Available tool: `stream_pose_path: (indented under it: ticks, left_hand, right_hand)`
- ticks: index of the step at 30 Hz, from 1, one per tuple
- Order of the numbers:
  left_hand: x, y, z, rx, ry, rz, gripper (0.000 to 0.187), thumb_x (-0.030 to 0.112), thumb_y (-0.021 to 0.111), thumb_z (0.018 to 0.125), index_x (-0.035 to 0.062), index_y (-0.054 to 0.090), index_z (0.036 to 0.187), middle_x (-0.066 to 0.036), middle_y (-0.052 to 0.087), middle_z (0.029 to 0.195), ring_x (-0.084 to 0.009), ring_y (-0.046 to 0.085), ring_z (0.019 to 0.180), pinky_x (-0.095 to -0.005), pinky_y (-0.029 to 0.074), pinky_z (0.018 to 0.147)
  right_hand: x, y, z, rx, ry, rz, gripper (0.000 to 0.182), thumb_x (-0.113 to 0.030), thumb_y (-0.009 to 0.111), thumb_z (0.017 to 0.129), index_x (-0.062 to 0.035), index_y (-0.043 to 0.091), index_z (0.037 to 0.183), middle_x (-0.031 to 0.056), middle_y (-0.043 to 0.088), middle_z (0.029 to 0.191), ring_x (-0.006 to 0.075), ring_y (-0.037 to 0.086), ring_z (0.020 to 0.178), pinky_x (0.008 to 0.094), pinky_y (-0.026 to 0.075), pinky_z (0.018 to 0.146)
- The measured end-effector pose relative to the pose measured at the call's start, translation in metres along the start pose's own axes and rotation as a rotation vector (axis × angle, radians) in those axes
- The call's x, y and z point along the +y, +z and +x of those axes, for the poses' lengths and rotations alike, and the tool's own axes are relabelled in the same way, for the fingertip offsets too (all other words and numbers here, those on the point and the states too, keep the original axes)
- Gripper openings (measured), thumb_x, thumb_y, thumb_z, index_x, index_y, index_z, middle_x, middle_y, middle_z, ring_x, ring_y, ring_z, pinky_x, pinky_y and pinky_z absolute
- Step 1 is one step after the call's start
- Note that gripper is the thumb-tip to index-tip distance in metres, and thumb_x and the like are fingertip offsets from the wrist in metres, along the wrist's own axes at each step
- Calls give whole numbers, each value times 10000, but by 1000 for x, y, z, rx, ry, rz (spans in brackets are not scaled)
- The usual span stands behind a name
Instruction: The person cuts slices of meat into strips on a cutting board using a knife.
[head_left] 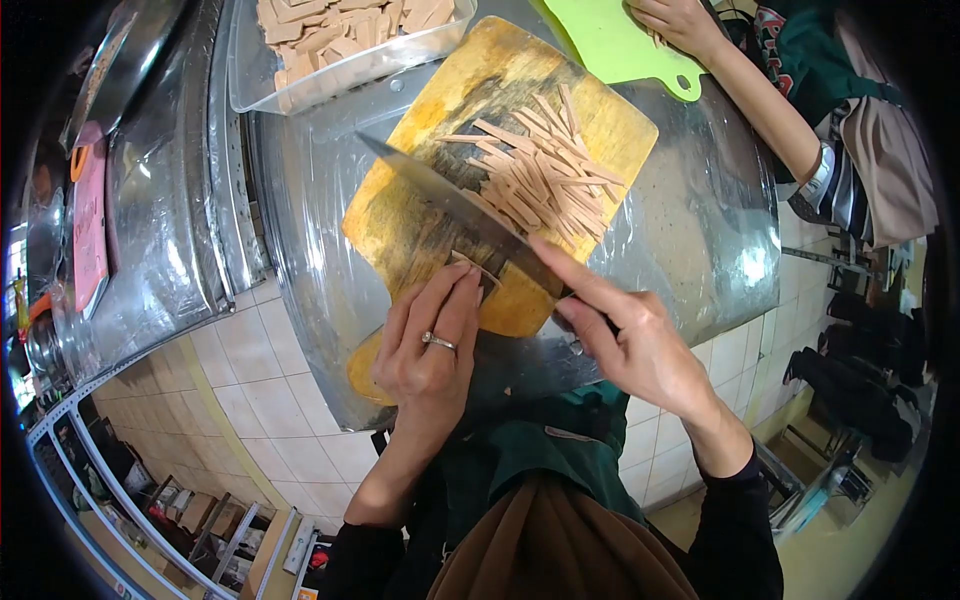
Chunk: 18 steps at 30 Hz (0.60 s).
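Note:
My right hand (630, 340) is closed round the handle of a large knife (440, 190), its index finger stretched along the top of the blade. The blade lies diagonally over a worn wooden cutting board (410, 120), pointing to the upper left. Below the blade, my left hand (430, 345), with a ring on one finger, presses its bent fingertips on a small light-brown piece (478, 268) at the board's lower part. Beyond the knife lies a pile of thin light-brown strips (540, 175).
A clear plastic tub (350, 75) of flat brown pieces stands at the upper left. Another person's hand (680, 25) rests on a green cutting board (610, 45) at the upper right. A pink board (90, 225) lies on the left counter (160, 200).

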<state>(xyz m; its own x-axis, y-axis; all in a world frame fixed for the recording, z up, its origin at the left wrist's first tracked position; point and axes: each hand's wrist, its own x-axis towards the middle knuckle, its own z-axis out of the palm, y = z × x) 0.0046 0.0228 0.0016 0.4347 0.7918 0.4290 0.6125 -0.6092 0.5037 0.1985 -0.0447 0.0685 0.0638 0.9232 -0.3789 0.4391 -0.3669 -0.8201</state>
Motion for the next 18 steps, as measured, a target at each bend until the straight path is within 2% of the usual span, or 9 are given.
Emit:
stream_pose_path:
  ticks: [2, 4, 6, 10, 15, 18]
  left_hand:
    - [0, -2, 0, -6, -4, -3, 237, 2, 819, 813, 56, 786, 1040, -40, 763, 1076, -233, 726, 930, -330, 591, 821]
    - [2, -4, 1, -11, -45, -69, 233, -5, 809, 825, 58, 782, 1048, -49, 765, 1073, -248, 727, 934, -331, 587, 840]
    - [1, -5, 1, 1, -99, -174, 219, -13, 789, 853, 53, 768, 1061, -67, 763, 1079, -251, 727, 950, -327, 581, 858]
    - [-7, -7, -7, 96, -272, -471, 161, -21, 700, 952, 19, 704, 1108, -122, 725, 1138, -219, 702, 1027, -315, 561, 899]
    - [-22, -23, -15, 106, -399, -680, 145, 10, 581, 1046, -38, 611, 1179, -145, 617, 1235, -176, 618, 1113, -306, 546, 941]
    - [-25, -29, -14, 94, -430, -629, 140, -1, 596, 1034, -34, 627, 1167, -145, 635, 1226, -179, 629, 1116, -302, 548, 935]
  right_hand:
    - [-1, -7, -4, -8, 48, 12, 582, -17, 591, 995, -149, 472, 1549, 290, 688, 1182, 474, 683, 997, 468, 585, 763]
    - [14, -4, -14, 134, -163, -78, 599, -13, 601, 988, -163, 475, 1553, 271, 716, 1094, 450, 712, 889, 463, 574, 725]
    - [19, -2, -25, 196, -253, -135, 619, -11, 614, 980, -186, 479, 1557, 241, 728, 984, 410, 716, 769, 452, 566, 685]
    - [13, 4, -53, 141, -189, -287, 654, -42, 648, 970, -264, 482, 1563, 121, 631, 683, 281, 633, 532, 411, 560, 549]
    - [18, 24, -60, 134, -192, -427, 640, -124, 667, 995, -283, 452, 1577, 102, 581, 633, 265, 615, 487, 410, 548, 486]
    - [16, 20, -55, 120, -152, -473, 647, -120, 665, 997, -276, 441, 1583, 116, 598, 650, 278, 621, 492, 409, 542, 486]
